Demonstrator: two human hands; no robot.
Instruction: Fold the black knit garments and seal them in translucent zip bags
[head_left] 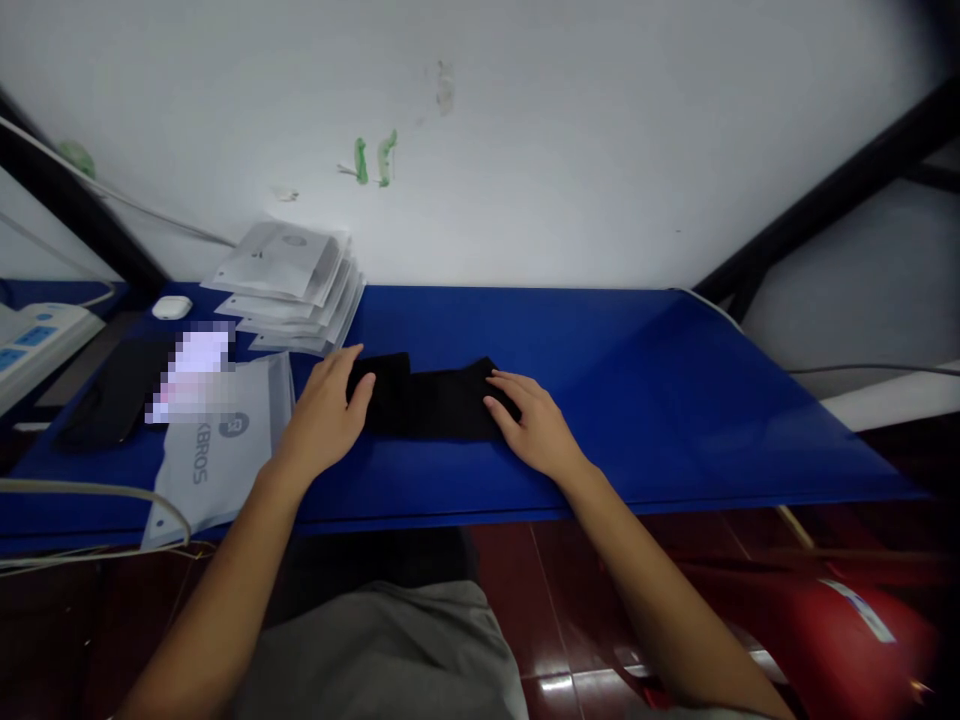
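Observation:
A piece of folded black cloth (pixel 450 405) lies flat on the blue tabletop in front of me; its exact kind cannot be made out. A second layer is turned over its left part, where my left hand (pixel 326 415) holds the end between thumb and fingers. At the opposite end, my right hand (pixel 536 428) has its thumb and fingers closed round the cloth's right corner. Parts of both ends are hidden under my fingers.
Left of my hands are a stack of pale printed bags (pixel 281 265), a single such bag (pixel 217 450), a lit phone (pixel 195 370), a dark phone (pixel 112 390) and a white earphone case (pixel 172 307). A white wall (pixel 525 150) rises behind the blue table (pixel 637 400).

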